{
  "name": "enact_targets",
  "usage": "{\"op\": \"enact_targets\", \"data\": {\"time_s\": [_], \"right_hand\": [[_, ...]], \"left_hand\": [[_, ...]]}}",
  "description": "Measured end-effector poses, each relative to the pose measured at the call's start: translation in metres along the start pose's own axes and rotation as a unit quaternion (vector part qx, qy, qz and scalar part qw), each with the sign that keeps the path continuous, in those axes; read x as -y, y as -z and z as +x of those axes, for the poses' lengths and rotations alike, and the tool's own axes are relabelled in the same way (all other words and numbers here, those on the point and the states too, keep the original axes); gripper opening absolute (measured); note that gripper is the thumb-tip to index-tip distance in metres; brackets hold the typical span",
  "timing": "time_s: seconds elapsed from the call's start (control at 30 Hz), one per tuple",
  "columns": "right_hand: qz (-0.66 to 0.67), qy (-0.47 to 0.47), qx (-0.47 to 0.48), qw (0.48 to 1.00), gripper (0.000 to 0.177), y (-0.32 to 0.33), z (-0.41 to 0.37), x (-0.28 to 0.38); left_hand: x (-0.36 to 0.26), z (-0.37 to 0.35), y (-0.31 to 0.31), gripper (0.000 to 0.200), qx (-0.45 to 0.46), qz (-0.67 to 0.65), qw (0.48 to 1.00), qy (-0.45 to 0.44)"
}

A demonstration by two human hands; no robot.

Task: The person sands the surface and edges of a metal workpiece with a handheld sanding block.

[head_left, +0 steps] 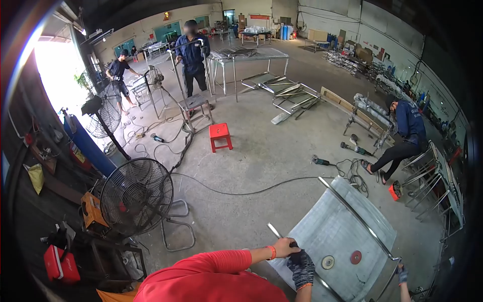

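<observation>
My left hand (284,248), bare with an orange band at the wrist, reaches in from the red sleeve (221,260). Its fingers are closed at the dark fingertips of a patterned glove. That glove is on my right hand (301,268), which lies over a metal tube (328,288); its fingers bunch together and their grip is hidden. Beneath is a grey sheet-covered surface (342,216), bearing a pale disc (327,262) and a red disc (355,257). A bent metal tube (352,214) crosses it, with another person's gloved hand (402,274) at its lower right corner.
A black fan (137,196) stands left, near a blue cylinder (88,143). A red stool (220,137) is ahead. Cables (241,193) and a grinder (320,160) lie on the floor. One person (192,55) stands behind; another (408,126) bends at right.
</observation>
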State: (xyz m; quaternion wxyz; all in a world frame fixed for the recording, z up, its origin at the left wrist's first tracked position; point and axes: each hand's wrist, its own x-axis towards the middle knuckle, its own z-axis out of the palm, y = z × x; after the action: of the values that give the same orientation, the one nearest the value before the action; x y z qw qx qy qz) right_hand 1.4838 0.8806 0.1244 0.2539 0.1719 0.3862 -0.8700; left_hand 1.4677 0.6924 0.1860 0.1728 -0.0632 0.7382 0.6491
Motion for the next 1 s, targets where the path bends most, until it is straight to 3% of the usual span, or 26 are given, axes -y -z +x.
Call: {"op": "enact_targets", "data": {"time_s": [0.03,0.07,0.1,0.13,0.17,0.23,0.27,0.3,0.33,0.37,0.4,0.43,0.47,0.53,0.57,0.6,0.67,0.7,0.8,0.9,1.0], "right_hand": [[-0.393,0.169,0.031,0.903,0.040,-0.004,-0.001,0.004],[-0.709,0.307,0.056,0.633,0.037,-0.008,-0.002,0.008],[-0.714,0.334,0.035,0.614,0.033,-0.019,-0.005,0.009],[-0.714,0.335,0.037,0.614,0.033,-0.019,-0.002,0.007],[-0.557,0.279,0.042,0.781,0.032,-0.016,0.000,0.002],[-0.369,0.206,0.049,0.905,0.032,-0.001,0.011,-0.008],[-0.610,0.260,0.078,0.745,0.033,0.022,0.026,-0.009],[-0.797,0.292,0.099,0.520,0.034,0.035,0.038,-0.012],[-0.796,0.294,0.100,0.519,0.034,0.034,0.044,-0.017],[-0.808,0.266,0.091,0.517,0.034,0.034,0.048,-0.022],[-0.735,0.250,0.111,0.620,0.034,0.033,0.048,-0.028],[-0.641,0.231,0.131,0.720,0.035,0.031,0.048,-0.034],[-0.542,0.213,0.146,0.800,0.036,0.030,0.048,-0.041],[-0.421,0.035,0.038,0.905,0.046,-0.057,0.000,-0.009],[-0.472,0.080,0.058,0.876,0.057,-0.053,0.004,-0.014],[-0.472,0.080,0.057,0.876,0.057,-0.045,0.010,-0.023],[-0.306,0.024,0.044,0.951,0.060,-0.037,0.020,-0.037],[-0.267,-0.021,0.047,0.962,0.066,-0.049,0.015,-0.032],[-0.292,0.016,0.074,0.953,0.067,-0.057,0.017,-0.045],[-0.360,0.034,0.081,0.929,0.064,-0.084,0.013,-0.041],[-0.295,0.023,0.066,0.953,0.052,-0.094,0.017,-0.047]], "left_hand": [[-0.002,-0.003,0.003,0.029,0.004,0.045,0.999,0.007],[-0.004,-0.004,0.006,0.030,0.007,0.090,0.996,0.014],[0.000,-0.004,0.007,0.027,0.007,0.050,0.999,0.012],[0.006,-0.004,0.008,0.027,0.005,0.051,0.999,0.012],[0.015,-0.003,0.009,0.025,0.001,-0.014,1.000,0.018],[0.019,-0.008,0.015,0.023,-0.007,-0.079,0.997,0.024],[0.017,-0.012,0.021,0.028,0.007,-0.025,0.998,0.052],[0.015,-0.017,0.025,0.035,0.021,0.029,0.996,0.080],[0.018,-0.022,0.028,0.035,0.018,0.030,0.996,0.079],[0.023,-0.029,0.027,0.046,-0.047,0.242,0.967,-0.072],[0.026,-0.034,0.025,0.057,-0.108,0.436,0.867,-0.217],[0.011,-0.039,0.028,0.080,-0.005,0.427,0.885,-0.184],[0.001,-0.047,0.025,0.080,-0.006,0.427,0.886,-0.182],[-0.012,-0.058,0.021,0.090,0.075,0.454,0.877,-0.138],[-0.006,-0.054,0.019,0.097,0.103,0.472,0.870,-0.096],[0.001,-0.054,0.020,0.097,0.103,0.472,0.870,-0.096],[0.015,-0.055,0.025,0.095,0.069,0.456,0.883,-0.089],[0.024,-0.054,0.028,0.095,0.067,0.456,0.883,-0.089],[0.051,-0.059,0.038,0.093,0.027,0.466,0.873,-0.142],[0.057,-0.063,0.054,0.086,0.007,0.470,0.865,-0.177],[0.046,-0.067,0.068,0.081,-0.008,0.454,0.868,-0.200]]}}
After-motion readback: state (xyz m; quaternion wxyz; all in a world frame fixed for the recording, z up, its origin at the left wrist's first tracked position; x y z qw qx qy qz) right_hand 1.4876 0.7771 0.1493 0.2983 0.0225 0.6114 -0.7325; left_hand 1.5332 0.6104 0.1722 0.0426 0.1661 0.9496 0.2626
